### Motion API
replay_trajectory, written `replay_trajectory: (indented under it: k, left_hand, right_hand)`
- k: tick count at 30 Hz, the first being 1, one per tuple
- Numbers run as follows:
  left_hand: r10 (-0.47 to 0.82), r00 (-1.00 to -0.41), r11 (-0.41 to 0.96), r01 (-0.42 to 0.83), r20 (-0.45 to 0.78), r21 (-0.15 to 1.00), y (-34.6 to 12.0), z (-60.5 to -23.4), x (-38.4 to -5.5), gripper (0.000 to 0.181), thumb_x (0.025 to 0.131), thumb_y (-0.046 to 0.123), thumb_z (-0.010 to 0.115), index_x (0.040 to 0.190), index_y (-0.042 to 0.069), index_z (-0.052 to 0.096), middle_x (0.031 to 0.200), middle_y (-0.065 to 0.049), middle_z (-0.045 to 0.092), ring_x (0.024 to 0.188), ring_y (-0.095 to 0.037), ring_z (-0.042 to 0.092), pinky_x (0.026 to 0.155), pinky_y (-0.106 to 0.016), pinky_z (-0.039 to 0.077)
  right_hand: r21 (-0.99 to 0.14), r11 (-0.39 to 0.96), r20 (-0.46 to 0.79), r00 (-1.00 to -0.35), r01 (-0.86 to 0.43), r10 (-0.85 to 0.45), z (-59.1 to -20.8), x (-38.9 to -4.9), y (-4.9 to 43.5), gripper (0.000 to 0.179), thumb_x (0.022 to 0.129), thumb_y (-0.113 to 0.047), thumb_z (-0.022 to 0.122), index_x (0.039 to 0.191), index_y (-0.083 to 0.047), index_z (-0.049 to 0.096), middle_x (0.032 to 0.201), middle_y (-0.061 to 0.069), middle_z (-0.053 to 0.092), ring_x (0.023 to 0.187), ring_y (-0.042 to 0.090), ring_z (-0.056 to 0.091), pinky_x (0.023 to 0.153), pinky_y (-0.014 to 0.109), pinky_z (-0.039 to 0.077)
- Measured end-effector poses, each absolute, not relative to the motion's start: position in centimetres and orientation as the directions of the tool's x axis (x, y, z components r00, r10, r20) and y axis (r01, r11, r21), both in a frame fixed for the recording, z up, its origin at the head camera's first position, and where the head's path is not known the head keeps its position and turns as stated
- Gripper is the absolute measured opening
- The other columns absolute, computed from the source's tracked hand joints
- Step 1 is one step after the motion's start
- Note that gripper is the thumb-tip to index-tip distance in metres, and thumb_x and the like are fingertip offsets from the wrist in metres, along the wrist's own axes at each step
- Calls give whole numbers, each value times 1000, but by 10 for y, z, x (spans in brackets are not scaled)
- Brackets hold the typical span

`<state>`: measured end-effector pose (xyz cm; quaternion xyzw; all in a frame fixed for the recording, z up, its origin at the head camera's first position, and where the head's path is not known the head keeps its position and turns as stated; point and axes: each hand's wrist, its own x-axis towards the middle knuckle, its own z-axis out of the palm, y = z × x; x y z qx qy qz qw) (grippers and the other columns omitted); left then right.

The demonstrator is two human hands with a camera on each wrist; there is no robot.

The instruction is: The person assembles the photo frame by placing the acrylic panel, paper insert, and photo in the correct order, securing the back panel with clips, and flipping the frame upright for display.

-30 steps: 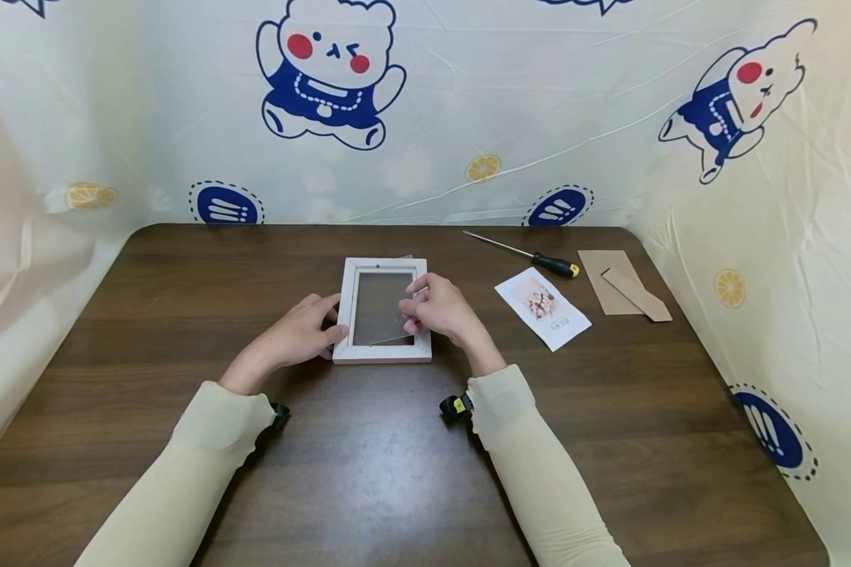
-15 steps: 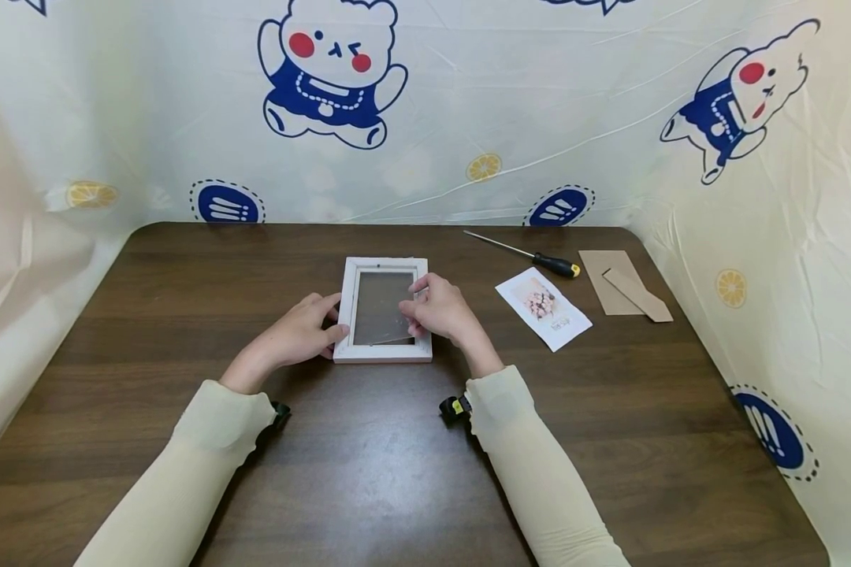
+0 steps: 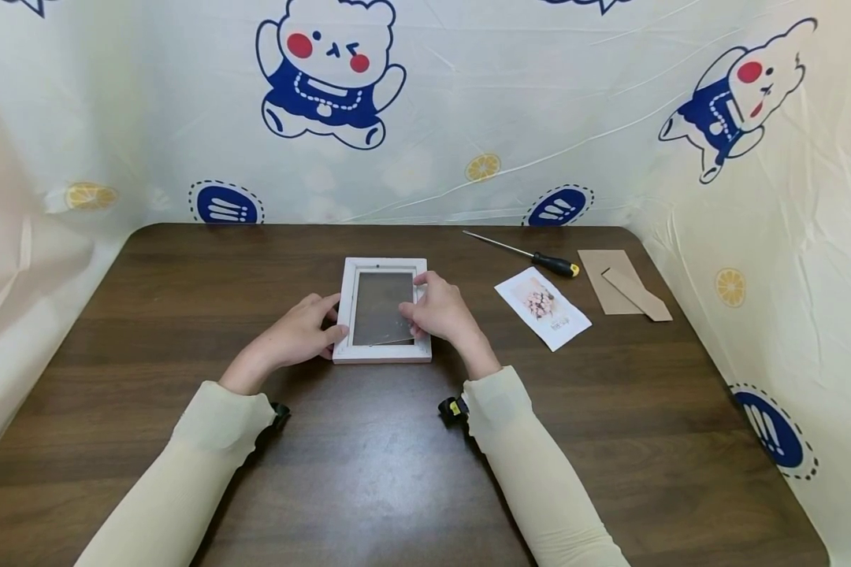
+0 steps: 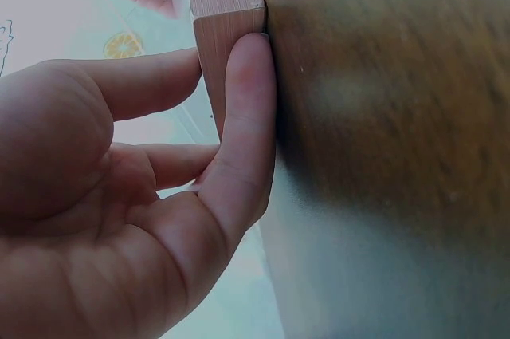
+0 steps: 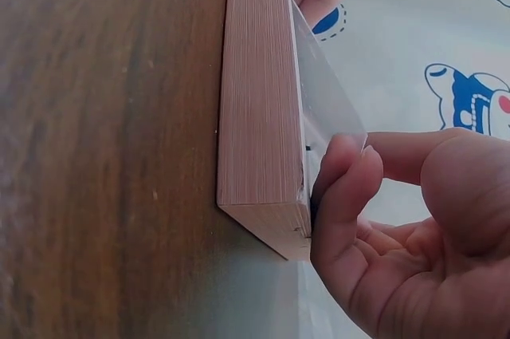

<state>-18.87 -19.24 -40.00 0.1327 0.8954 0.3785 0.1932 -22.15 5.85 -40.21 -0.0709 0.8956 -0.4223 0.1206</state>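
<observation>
A white picture frame (image 3: 381, 354) lies back side up on the wooden table. My left hand (image 3: 298, 329) holds its left side, the thumb on the top near the lower corner and fingers against the outer edge. Over the opening sits a clear plastic sheet (image 3: 383, 311). Its right edge is pinched between thumb and finger of my right hand (image 3: 442, 311). In the right wrist view the sheet (image 5: 328, 88) slants up out of the frame, its raised edge at my fingertips. Its far edge is down inside the frame.
To the right lies a white card with a flower print (image 3: 542, 307). Behind it is a screwdriver (image 3: 553, 264) with a black and yellow handle. Further right, a brown backing board (image 3: 603, 276) has a cardboard stand strip (image 3: 638, 297) over it. A printed curtain (image 3: 425, 102) surrounds the table.
The sheet's corner that stuck out past the frame's top edge no longer shows there. My right hand has shifted very slightly, still pinching the sheet. The left hand has stayed put.
</observation>
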Motion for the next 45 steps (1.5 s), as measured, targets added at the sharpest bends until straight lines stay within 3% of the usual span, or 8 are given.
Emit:
replay_trajectory:
  k: [9, 15, 19, 22, 29, 45]
  left_hand:
    - [385, -892, 674, 95, -239, 733, -192, -401, -189, 65, 109, 10, 57, 162, -12, 26, 133, -33, 46, 79, -22, 73, 73, -36, 66]
    - [386, -891, 678, 97, -241, 729, -192, -401, -189, 65, 109, 11, 58, 161, -12, 27, 132, -33, 46, 80, -21, 73, 73, -36, 66]
    - [384, -891, 681, 96, -243, 726, -191, -401, -190, 65, 109, 11, 58, 161, -12, 27, 132, -32, 46, 80, -22, 72, 73, -36, 66]
    - [384, -891, 681, 97, -241, 726, -191, -401, -190, 65, 109, 11, 59, 161, -12, 28, 132, -32, 47, 81, -23, 72, 73, -36, 66]
    - [386, -891, 677, 96, -240, 730, -191, -401, -190, 65, 109, 11, 58, 161, -12, 27, 132, -32, 47, 80, -21, 72, 73, -35, 66]
    - [379, -893, 679, 88, -245, 729, -192, -400, -189, 66, 109, 12, 58, 162, -12, 26, 134, -32, 46, 80, -22, 72, 73, -36, 65]
  right_hand:
    - [-744, 667, -142, -966, -39, -215, -402, -220, 56, 57, 101, -18, 74, 149, -1, 49, 71, 4, 68, 53, 14, 65, 85, 39, 60]
    - [-711, 703, -140, -971, -38, -195, -401, -218, 53, 60, 102, -20, 73, 153, -2, 46, 67, 4, 68, 53, 15, 66, 90, 41, 59]
    - [-641, 766, -108, -982, -51, -156, -400, -216, 49, 62, 100, -24, 74, 152, -2, 49, 95, 14, 76, 84, 27, 75, 95, 46, 59]
    - [-585, 808, -81, -987, -65, -138, -400, -216, 47, 63, 99, -27, 75, 151, -2, 53, 122, 21, 72, 110, 38, 70, 97, 50, 58]
    - [-549, 833, -84, -986, -73, -142, -401, -216, 43, 63, 100, -29, 74, 152, 0, 54, 144, 22, 64, 132, 41, 62, 108, 50, 54]
    - [-534, 844, -81, -991, -49, -108, -401, -212, 40, 59, 99, -30, 76, 149, -2, 60, 145, 21, 64, 134, 43, 59, 108, 52, 54]
